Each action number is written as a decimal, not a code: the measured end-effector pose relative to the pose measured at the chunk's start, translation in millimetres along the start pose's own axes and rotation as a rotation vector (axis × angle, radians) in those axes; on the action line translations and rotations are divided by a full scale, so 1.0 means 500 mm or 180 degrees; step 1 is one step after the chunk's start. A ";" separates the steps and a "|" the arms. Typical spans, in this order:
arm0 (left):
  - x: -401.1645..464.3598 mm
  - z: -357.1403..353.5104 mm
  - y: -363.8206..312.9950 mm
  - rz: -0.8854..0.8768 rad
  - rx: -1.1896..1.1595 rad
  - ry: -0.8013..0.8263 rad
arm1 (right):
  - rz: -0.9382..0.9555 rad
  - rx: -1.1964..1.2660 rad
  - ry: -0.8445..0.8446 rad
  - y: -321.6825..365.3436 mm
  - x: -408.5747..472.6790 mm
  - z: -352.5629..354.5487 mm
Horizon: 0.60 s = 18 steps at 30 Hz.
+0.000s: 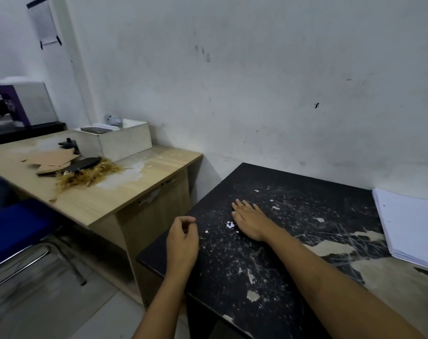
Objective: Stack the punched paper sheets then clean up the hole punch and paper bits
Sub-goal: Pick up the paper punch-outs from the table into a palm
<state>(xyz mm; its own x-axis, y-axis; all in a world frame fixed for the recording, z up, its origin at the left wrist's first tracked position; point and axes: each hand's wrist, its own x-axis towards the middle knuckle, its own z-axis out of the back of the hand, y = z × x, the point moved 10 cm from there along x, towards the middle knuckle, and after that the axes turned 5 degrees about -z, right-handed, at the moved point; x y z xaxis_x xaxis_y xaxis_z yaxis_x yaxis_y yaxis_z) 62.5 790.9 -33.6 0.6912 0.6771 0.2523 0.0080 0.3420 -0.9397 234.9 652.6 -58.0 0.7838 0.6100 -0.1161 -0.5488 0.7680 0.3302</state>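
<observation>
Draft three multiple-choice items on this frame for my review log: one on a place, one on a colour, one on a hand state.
1. Where does the stack of white paper sheets lie?
A. right edge of the scratched black table
B. on the blue chair
C. on the floor

2. What colour are the small round paper bits?
A. red
B. white
C. green

3. How is the right hand?
A. gripping a pen
B. fist in the air
C. flat on the tabletop

Answers: 1 A, the stack sits at the table's right edge; 2 B, the bits show white against black; 3 C, its fingers lie straight beside the bits.
</observation>
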 end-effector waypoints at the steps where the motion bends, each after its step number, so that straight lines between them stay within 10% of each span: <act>1: -0.002 0.001 0.001 0.0042 -0.0089 0.0001 | 0.0111 0.0015 0.0013 0.007 -0.012 -0.008; 9: -0.042 0.074 -0.008 0.0201 -0.1217 -0.0817 | 0.0749 0.0298 0.0107 0.092 -0.160 -0.051; 18: -0.220 0.169 0.125 0.1114 -0.1884 -0.2145 | 0.0135 0.0386 -0.0075 0.052 -0.120 -0.017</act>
<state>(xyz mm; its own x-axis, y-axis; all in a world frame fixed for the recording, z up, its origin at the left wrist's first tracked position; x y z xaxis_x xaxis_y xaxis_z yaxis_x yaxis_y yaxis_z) -74.4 792.8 -100.6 0.1647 0.9736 -0.1582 0.3709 -0.2097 -0.9047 170.9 637.5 -50.5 0.7681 0.6355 -0.0780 -0.5436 0.7116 0.4452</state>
